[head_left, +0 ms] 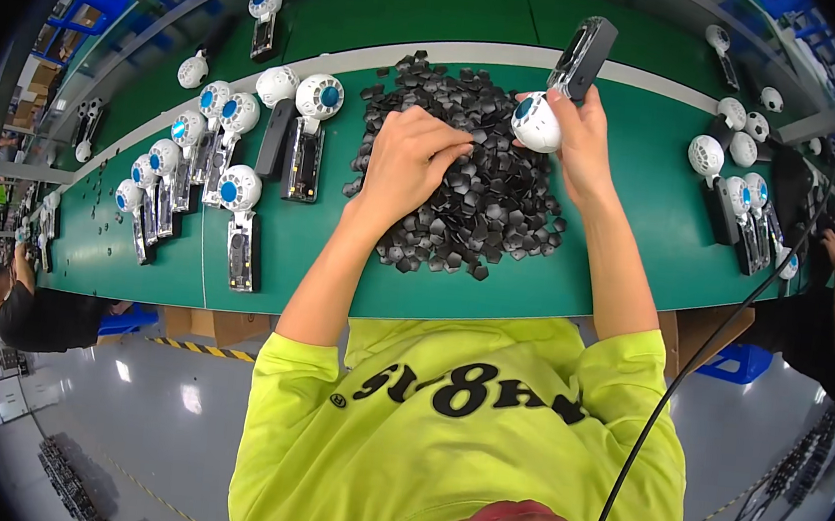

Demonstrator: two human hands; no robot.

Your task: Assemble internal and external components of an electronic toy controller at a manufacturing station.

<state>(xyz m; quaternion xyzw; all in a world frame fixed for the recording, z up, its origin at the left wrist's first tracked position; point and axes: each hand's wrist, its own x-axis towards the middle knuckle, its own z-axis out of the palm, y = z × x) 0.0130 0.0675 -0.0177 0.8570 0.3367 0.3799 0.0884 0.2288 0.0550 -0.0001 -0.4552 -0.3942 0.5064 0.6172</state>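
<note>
In my right hand (586, 141) is a handheld fan (541, 130), with a round white head, a blue disc on its left side and a black and clear handle pointing up and away. My fingers wrap round it near the joint of head and handle. My left hand (409, 159) hovers at a big heap of small black five-sided pieces (472, 216). Its thumb and forefinger are pinched together towards the fan; whatever lies between the tips is too small to make out. The heap spreads over the green table (629, 251) between and below my hands.
Several similar fans (239, 193) lie in a cluster on the left, and more fans (741, 196) lie on the right. A pale strip (646, 80) crosses the table beyond the heap. A black cable (671, 395) hangs at my right. Other people work at both ends.
</note>
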